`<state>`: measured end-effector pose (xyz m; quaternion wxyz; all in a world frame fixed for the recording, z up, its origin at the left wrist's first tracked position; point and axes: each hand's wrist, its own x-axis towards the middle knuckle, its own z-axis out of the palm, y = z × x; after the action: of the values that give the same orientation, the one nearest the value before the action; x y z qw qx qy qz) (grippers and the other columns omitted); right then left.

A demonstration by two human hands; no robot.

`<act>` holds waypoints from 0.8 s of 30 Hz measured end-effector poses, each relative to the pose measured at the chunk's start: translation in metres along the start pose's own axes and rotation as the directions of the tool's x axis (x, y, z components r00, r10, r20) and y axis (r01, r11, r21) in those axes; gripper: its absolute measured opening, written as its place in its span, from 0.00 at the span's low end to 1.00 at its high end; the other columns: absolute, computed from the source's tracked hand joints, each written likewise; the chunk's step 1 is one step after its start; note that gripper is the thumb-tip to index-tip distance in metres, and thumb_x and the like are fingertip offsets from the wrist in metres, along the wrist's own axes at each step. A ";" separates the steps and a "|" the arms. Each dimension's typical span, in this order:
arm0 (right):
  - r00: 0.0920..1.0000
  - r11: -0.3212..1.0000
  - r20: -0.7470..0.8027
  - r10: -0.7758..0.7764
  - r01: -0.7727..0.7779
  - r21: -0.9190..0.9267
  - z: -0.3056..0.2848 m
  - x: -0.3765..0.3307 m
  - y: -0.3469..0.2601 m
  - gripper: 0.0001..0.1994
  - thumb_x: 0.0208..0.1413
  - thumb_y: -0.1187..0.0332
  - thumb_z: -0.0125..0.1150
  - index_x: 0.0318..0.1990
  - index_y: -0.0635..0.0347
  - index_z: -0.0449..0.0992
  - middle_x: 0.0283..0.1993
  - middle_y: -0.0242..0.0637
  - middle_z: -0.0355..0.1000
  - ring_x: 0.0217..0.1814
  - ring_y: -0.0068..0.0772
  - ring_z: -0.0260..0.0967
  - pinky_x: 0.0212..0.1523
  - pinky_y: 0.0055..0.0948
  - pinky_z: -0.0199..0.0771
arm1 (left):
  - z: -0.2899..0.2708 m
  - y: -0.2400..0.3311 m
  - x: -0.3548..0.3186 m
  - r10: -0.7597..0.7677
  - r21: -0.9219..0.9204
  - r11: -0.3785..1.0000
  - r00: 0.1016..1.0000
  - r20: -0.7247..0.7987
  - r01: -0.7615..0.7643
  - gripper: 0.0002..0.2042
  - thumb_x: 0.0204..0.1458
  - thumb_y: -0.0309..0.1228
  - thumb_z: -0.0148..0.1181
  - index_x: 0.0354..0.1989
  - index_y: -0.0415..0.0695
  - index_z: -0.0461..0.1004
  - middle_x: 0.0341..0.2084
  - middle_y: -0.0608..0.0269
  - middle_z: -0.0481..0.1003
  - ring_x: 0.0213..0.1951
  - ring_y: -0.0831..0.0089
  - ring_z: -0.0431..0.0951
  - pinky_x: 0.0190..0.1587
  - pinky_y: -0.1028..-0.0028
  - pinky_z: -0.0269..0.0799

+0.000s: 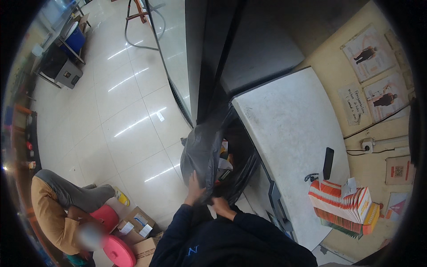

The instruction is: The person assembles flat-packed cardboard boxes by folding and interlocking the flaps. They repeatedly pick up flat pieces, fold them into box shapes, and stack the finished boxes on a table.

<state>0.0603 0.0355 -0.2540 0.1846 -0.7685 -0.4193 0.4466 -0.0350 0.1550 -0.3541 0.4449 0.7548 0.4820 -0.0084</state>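
In front of me stands a large black plastic bag [199, 149], its mouth spread beside a white-topped table. My left hand [194, 190] lies against the outside of the bag, fingers stretched along the plastic. Close to its right, my right hand [223, 208] is closed on the near rim of the bag. Inside the mouth are mixed scraps with some orange and yellow, a pale piece [224, 164] and a dark item with rows of small marks [225, 175]. Folds of plastic and shadow hide the rest of the contents.
The white table [284, 111] bears a black phone [328, 163] and stacked orange-and-white booklets [340, 202]. A dark tall cabinet [213, 53] rises beyond the bag. At lower left a person [58, 209] sits near cardboard boxes [138, 222] and a pink round lid [119, 250].
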 end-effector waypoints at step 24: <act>0.542 0.575 0.195 -0.817 0.748 0.332 -0.130 -0.136 -0.169 0.21 0.59 0.55 0.49 0.29 0.70 0.70 0.30 0.54 0.69 0.36 0.54 0.68 0.42 0.41 0.66 | -0.164 0.079 -0.118 -0.116 -0.745 0.652 0.990 0.084 0.139 0.16 0.54 0.35 0.57 0.46 0.41 0.62 0.27 0.68 0.71 0.25 0.83 0.69 0.25 0.82 0.64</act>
<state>0.0543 0.0352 -0.0007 0.3727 -0.3884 -0.6941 0.4780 -0.1079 0.1706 -0.1505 0.7209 0.4691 0.4881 0.1486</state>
